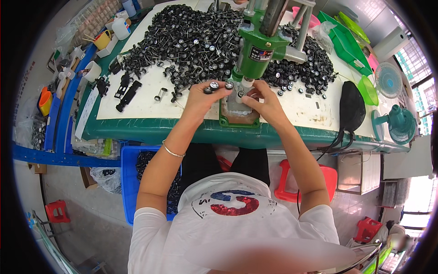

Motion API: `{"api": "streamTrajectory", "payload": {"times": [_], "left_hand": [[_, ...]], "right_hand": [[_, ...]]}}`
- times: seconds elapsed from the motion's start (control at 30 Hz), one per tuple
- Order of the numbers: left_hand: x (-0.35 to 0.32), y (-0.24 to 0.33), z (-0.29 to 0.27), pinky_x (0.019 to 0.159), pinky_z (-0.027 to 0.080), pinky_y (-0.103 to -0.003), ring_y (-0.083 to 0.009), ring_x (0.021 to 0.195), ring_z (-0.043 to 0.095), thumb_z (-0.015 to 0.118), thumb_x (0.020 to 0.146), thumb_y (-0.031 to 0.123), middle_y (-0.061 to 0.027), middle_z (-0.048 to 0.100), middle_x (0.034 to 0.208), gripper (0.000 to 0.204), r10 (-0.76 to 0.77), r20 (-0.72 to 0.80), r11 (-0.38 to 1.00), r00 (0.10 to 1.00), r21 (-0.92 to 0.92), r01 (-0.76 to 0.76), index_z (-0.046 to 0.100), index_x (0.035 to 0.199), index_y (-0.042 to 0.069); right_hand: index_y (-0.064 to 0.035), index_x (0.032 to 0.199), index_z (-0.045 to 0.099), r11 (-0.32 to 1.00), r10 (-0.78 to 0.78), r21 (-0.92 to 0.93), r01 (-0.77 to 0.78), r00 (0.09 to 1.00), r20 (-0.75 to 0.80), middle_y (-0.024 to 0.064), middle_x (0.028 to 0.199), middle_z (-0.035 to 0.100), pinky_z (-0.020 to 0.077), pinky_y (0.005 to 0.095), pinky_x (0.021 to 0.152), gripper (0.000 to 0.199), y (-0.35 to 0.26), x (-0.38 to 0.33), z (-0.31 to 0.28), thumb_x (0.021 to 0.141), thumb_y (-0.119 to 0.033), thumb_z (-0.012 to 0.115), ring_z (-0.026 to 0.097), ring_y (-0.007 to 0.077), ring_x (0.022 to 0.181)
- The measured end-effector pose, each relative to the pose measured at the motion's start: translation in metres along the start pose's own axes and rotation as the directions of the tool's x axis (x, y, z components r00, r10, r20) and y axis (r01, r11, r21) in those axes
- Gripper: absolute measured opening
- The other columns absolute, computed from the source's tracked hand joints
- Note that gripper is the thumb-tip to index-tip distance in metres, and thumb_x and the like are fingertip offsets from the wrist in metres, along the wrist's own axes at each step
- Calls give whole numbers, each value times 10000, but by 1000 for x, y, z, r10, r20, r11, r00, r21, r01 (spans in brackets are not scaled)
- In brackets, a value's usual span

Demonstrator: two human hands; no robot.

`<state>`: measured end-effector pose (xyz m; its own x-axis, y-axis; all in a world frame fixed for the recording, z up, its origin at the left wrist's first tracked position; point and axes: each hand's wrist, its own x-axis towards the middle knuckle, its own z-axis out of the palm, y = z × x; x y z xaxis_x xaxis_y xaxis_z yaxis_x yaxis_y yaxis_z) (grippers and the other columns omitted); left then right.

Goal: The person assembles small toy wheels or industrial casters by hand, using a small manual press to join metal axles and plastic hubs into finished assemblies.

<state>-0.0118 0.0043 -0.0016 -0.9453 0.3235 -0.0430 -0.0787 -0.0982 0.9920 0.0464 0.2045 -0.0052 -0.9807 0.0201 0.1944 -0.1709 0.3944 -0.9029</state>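
Under the green metal press (255,57) on the tabletop (150,128), the left hand (200,98) pinches small black wheels with silver hubs (213,86); the right hand (264,102) grips another wheel (241,94). Fingers risk crushing if the ram descends.

Head camera, one fisheye view: looks steeply down, close above both hands (237,98) at the bench (150,130); rim apparently bowed, dark.

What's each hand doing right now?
Left hand: closed on small black toy wheels.
Right hand: pinching a small black wheel under the green press.
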Motion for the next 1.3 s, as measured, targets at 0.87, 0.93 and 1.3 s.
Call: {"api": "streamTrajectory", "payload": {"times": [0.87,0.93,1.3], "left_hand": [[9,12,38,630,487,-243,-66,699,605,736,761,76,-26,688,777,167,194,137,960,971,176,-216,704,917,26],[9,11,38,629,488,-243,-69,696,607,729,762,71,-32,693,788,176,235,141,943,962,206,-260,700,928,19],[9,1,33,636,482,-237,-72,693,602,711,768,60,-42,688,792,162,235,145,943,961,205,-261,698,922,11]], "right_hand": [[-94,791,522,776,-70,527,347,877,-475,-98,559,344,173,177,353,261,-179,105,-106,937,-304,577,265,6,407],[-100,785,514,189,-283,981,50,959,6,-98,563,340,175,173,360,258,-172,97,-118,938,-298,574,262,5,415],[-53,747,528,581,-583,266,770,621,-523,-11,573,401,254,242,421,274,-166,56,-86,929,-258,517,305,96,451]]}}
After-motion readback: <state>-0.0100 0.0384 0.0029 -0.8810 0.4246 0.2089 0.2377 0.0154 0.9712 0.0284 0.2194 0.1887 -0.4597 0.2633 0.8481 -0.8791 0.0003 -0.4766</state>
